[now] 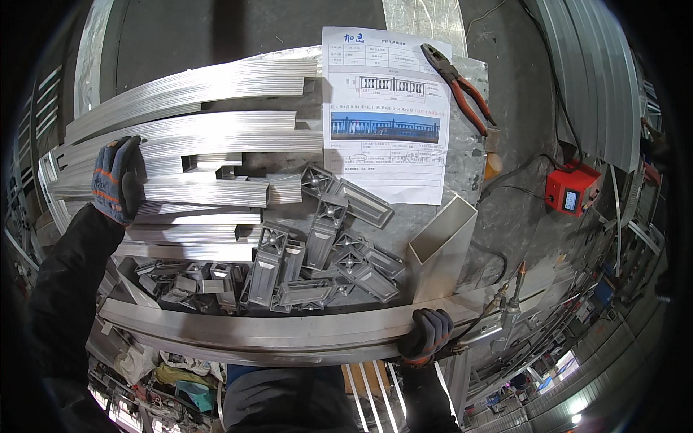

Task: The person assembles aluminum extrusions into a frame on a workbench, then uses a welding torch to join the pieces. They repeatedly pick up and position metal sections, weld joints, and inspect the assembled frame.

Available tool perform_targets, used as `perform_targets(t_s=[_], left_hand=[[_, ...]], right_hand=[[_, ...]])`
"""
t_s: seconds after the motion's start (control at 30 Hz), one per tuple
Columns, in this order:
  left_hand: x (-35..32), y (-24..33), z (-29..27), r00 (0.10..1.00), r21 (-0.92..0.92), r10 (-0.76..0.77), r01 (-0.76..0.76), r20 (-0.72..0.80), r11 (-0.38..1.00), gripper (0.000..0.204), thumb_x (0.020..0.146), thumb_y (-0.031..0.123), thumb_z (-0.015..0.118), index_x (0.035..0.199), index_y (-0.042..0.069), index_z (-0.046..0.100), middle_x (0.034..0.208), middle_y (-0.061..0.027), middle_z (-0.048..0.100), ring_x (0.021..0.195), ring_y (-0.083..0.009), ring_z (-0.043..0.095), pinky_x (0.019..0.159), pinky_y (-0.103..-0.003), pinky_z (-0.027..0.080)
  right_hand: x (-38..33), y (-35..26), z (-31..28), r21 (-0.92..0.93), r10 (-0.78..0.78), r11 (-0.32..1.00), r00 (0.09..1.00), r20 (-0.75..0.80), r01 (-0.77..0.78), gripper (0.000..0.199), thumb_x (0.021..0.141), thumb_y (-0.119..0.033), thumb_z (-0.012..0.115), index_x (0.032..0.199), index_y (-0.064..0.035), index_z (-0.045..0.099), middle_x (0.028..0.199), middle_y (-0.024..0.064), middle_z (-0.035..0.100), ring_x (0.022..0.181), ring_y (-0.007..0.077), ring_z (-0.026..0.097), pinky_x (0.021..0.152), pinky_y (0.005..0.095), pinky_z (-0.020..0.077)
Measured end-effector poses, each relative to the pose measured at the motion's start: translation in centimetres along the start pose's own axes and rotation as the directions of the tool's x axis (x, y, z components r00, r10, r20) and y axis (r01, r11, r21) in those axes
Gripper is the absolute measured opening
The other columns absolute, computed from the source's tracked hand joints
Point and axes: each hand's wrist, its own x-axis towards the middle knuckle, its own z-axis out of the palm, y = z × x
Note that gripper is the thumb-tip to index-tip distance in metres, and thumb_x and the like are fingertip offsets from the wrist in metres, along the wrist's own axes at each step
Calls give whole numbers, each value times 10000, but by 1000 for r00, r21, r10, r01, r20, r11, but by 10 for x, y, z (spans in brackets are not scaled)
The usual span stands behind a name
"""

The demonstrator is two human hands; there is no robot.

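The gloved left hand, fingers curled, lies over aluminium profiles stacked along the left edge of the surface. The gloved right hand bends over the long metal rail at the near edge. Whether either grips is unclear. Cast metal brackets lie heaped between profiles and rail; pliers overlap a printed sheet toward the far right corner.

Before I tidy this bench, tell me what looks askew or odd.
The grey metal fittings lie jumbled at mixed angles, unlike the roughly parallel silvery bars beside them. Pliers slant over one edge of the paper sheet. No spill shows.
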Motion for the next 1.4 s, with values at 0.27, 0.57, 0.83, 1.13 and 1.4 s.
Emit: perform_targets(t_s=[0.27,0.57,0.83,1.13,1.4], left_hand=[[-1,-1,1,1000,-5,-14,14,6,1000,594,1070,413,363,1378,-43,585,1237,-276,620,1103,-461,606,967,-547,487],[-3,-3,2,1000,5,-13,13,14,1000,608,1074,426,353,1387,-41,584,1251,-280,621,1120,-465,604,983,-549,483],[-2,-2,2,1000,1,-8,8,9,1000,619,1083,434,339,1387,-48,580,1250,-280,622,1124,-464,604,986,-549,483],[-1,-1,1,1000,-4,-8,8,12,1000,612,1082,429,341,1381,-47,585,1239,-277,626,1115,-461,607,985,-545,482],[-2,-2,2,1000,-2,-13,13,22,1000,604,1081,427,354,1387,-42,578,1251,-276,620,1123,-459,604,987,-546,484]], right_hand=[[-1,0,1,-3,-1,1000,1000,0,1,270,1005,-240,483,1028,-78,697,1003,86,730,904,281,695,909,497,523],[1,0,1,-3,1,1000,1000,-3,-1,266,1006,-237,482,1025,-79,695,999,85,732,891,281,695,904,497,526],[2,-1,0,0,-3,1000,1000,-1,3,257,1007,-231,481,1032,-79,688,998,79,730,892,275,693,899,495,526],[0,0,0,3,0,1000,1000,5,0,263,1015,-241,478,1038,-82,688,1012,77,729,901,273,692,907,499,520],[-1,0,0,-8,-2,1000,1000,4,2,272,1017,-240,471,1039,-83,692,1009,77,729,901,273,692,915,501,519]])
